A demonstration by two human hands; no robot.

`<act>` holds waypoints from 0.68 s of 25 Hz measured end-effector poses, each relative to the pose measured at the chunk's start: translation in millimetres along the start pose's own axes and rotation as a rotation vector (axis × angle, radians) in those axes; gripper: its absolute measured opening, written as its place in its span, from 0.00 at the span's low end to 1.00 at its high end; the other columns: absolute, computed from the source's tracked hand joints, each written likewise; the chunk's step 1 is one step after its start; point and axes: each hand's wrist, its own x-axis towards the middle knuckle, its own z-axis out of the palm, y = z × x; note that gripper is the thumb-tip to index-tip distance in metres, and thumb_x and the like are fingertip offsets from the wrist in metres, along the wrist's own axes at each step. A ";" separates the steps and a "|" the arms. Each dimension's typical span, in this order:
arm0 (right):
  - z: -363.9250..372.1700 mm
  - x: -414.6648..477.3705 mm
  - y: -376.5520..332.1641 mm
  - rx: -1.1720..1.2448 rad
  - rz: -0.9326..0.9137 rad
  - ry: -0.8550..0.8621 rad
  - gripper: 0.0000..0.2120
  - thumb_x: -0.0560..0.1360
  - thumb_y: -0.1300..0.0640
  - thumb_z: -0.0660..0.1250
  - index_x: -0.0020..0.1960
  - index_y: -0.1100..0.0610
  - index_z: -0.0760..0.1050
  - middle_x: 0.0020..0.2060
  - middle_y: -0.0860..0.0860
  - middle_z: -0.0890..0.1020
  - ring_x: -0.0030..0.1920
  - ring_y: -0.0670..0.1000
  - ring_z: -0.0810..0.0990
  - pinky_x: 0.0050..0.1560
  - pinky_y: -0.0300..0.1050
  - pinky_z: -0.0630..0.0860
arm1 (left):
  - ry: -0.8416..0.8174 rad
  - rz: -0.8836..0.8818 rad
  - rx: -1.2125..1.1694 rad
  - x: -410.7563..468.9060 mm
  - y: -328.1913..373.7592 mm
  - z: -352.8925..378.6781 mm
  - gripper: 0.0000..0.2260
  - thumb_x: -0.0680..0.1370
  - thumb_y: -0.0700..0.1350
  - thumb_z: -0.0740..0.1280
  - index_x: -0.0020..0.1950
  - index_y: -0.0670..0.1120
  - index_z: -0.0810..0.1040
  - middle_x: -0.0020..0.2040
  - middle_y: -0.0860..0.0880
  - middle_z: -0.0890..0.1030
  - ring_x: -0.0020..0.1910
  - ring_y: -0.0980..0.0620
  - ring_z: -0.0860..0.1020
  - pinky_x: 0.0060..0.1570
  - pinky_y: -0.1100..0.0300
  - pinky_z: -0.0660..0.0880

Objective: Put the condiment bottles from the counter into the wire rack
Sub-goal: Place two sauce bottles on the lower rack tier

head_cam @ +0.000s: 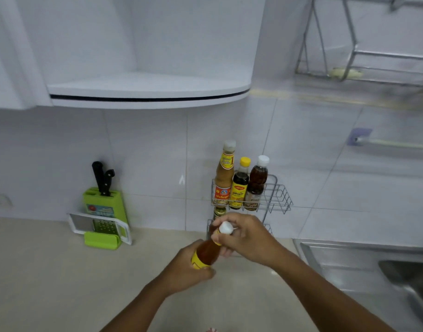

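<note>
Both hands hold a tilted amber-filled bottle with a yellow label [205,254] above the beige counter [61,271]: left hand [184,271] wraps its base, right hand [246,238] pinches its white cap (three bottles already stand in the silver wire rack [277,200]).

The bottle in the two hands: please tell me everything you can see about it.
The bottle is clear, glass or plastic I cannot tell, filled with amber-orange liquid, with a white cap and a yellow label low on its body. It is tilted, cap pointing up and away toward the wire rack, held above the counter. The left hand wraps the labelled lower body; the right hand grips the neck just below the cap. Label text is unreadable.
</note>
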 end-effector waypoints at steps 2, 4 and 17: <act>-26.1 12.7 -17.0 -0.206 -0.178 0.067 0.09 0.79 0.50 0.71 0.48 0.56 0.81 0.35 0.52 0.84 0.31 0.46 0.84 0.32 0.43 0.80 | -0.028 0.018 -0.062 10.6 29.7 0.3 0.14 0.66 0.36 0.72 0.49 0.46 0.76 0.33 0.46 0.76 0.29 0.46 0.74 0.29 0.55 0.71; -47.9 22.7 -24.7 -0.520 -0.347 0.104 0.19 0.83 0.43 0.61 0.41 0.54 0.78 0.32 0.49 0.80 0.31 0.47 0.79 0.32 0.49 0.76 | -0.139 -0.009 -0.058 18.4 51.1 -1.2 0.13 0.66 0.35 0.71 0.49 0.41 0.75 0.34 0.41 0.77 0.30 0.44 0.75 0.32 0.53 0.74; -65.9 58.2 15.5 -0.058 0.651 0.132 0.17 0.83 0.45 0.56 0.41 0.55 0.65 0.24 0.50 0.63 0.22 0.47 0.59 0.26 0.37 0.57 | 0.408 0.034 0.896 60.4 47.2 36.7 0.32 0.65 0.59 0.73 0.66 0.58 0.67 0.53 0.53 0.83 0.48 0.47 0.82 0.45 0.54 0.79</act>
